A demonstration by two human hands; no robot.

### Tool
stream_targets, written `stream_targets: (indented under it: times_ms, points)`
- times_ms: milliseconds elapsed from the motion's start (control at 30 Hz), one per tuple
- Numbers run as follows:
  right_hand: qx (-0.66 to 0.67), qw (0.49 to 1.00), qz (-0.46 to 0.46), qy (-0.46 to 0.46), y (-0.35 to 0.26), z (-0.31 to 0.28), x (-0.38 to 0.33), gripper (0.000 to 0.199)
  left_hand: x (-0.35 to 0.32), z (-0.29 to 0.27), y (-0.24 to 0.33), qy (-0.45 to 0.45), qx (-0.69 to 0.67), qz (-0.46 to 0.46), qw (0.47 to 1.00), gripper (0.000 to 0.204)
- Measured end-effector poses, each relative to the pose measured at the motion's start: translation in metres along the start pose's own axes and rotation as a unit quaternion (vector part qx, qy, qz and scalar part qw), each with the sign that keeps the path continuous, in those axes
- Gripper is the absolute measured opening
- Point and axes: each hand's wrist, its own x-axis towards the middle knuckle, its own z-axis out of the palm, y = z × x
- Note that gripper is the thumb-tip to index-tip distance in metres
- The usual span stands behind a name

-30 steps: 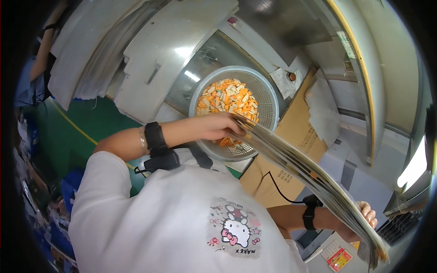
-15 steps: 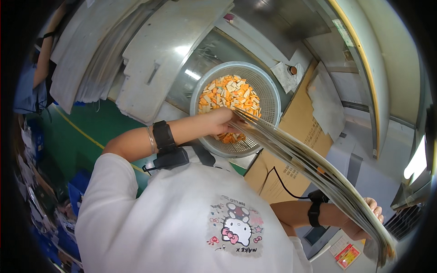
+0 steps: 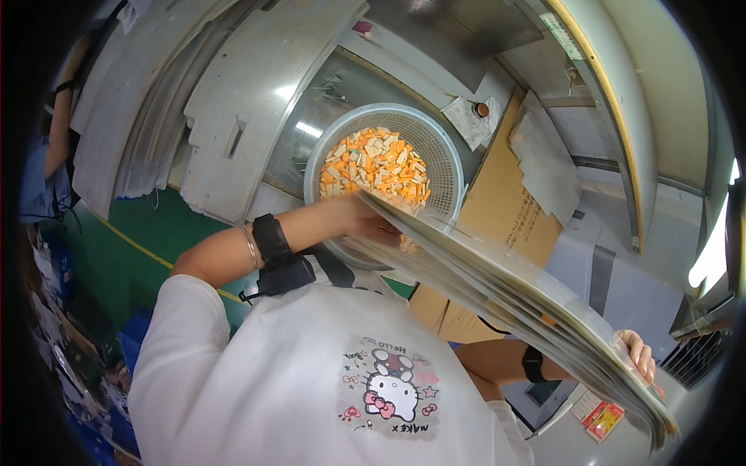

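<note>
Between my two hands I hold a stack of thin, large whitish sheets point(image 3: 497, 272), slanting from the middle down to the lower right. My left hand point(image 3: 370, 217) is closed on the near-left end of the stack, its fingers partly hidden by it. At the far right end, my right hand point(image 3: 639, 359) grips the edge, fingers curled over the top. Just beyond my left hand stands a round grey perforated plastic basket point(image 3: 449, 159), holding many small orange and beige pieces point(image 3: 377, 163). The stack and my left forearm cover part of its near rim.
Large grey-white panels point(image 3: 233, 109) lean at the left beside a metal surface. A cardboard sheet point(image 3: 517, 210) lies right of the basket, with a small dark round jar point(image 3: 481, 109) on white paper nearby. Another person's arm point(image 3: 58, 140) shows at the far left, above green floor point(image 3: 167, 237).
The stack has tilted so that more of its layered faces shows, and its left end has moved a little left with my left hand. My right hand stays on the far end.
</note>
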Motion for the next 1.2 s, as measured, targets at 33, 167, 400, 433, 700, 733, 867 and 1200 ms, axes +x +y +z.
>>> stream_targets:
  times_ms: [33,167,400,433,700,733,867,1200]
  points:
    - [0.008,1.000,0.010,0.014,-0.001,-0.001,0.000,0.017,0.000,0.000,-0.001,0.026,0.007,0.011,1.000,0.016]
    - [-0.009,0.999,0.001,0.050,-0.004,-0.002,0.000,0.017,-0.019,0.029,0.004,0.105,0.020,0.034,0.994,0.019]
    - [0.007,0.998,-0.016,-0.052,0.012,0.011,-0.008,0.028,-0.035,0.014,0.022,-0.047,-0.068,0.067,0.994,0.029]
    - [0.010,1.000,0.001,-0.019,0.011,0.013,-0.007,0.021,-0.039,0.014,0.024,-0.051,-0.034,0.078,0.995,0.036]
    - [0.032,0.998,0.026,0.040,0.016,0.018,-0.011,0.013,-0.053,0.020,0.023,0.030,-0.011,0.006,0.999,0.048]
    - [0.015,0.999,0.018,0.046,0.010,0.014,-0.010,0.012,-0.055,0.020,0.020,0.019,-0.018,0.019,0.999,0.045]
    - [-0.002,0.996,-0.029,0.086,0.008,0.018,-0.012,0.009,-0.064,0.019,0.013,-0.041,-0.044,0.031,0.998,0.041]
    - [-0.019,0.992,0.003,0.124,-0.012,0.010,-0.010,0.016,-0.067,0.027,-0.008,-0.100,-0.082,0.069,0.989,0.040]
